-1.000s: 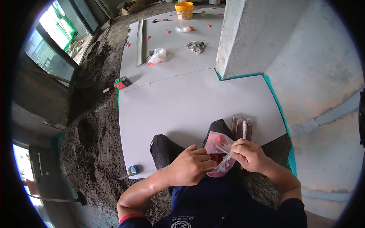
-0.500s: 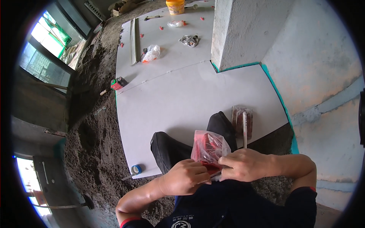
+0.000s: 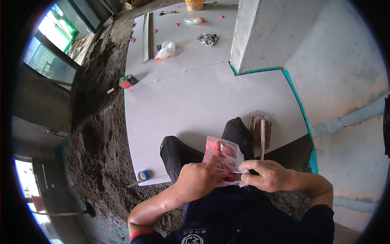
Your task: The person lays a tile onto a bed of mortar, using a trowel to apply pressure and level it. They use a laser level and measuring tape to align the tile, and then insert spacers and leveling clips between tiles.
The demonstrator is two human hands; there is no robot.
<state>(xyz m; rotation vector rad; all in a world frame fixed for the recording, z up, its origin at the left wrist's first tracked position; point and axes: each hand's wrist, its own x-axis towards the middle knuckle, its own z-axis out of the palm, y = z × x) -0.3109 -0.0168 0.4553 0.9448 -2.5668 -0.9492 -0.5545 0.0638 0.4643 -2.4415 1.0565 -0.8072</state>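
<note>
A clear plastic bag (image 3: 219, 147) with red plastic pieces inside is held up in front of my lap, between my knees. On its left side my left hand (image 3: 197, 181) grips it, the index finger laid along the bag and the thumb lower, by the opening. My right hand (image 3: 266, 175) pinches the bag's right edge between thumb and fingers. What the red pieces are, I cannot make out through the crinkled plastic. Just beyond my right hand is a brown rectangular block-like tool (image 3: 256, 130) with a pale handle standing up from it.
Large white tiles (image 3: 183, 105) lie ahead, bordered by dark loose mortar (image 3: 91, 154) on the left. A red-and-black laser level (image 3: 128, 81) stands at their left edge, a blue roll (image 3: 143, 176) nearer. Farther off are bags (image 3: 165, 51), a yellow bucket (image 3: 194, 5) and a concrete column (image 3: 260, 36).
My left hand has shifted up and opened its grip from the bag's lower edge onto its side. My right hand has moved slightly right, still pinching the bag.
</note>
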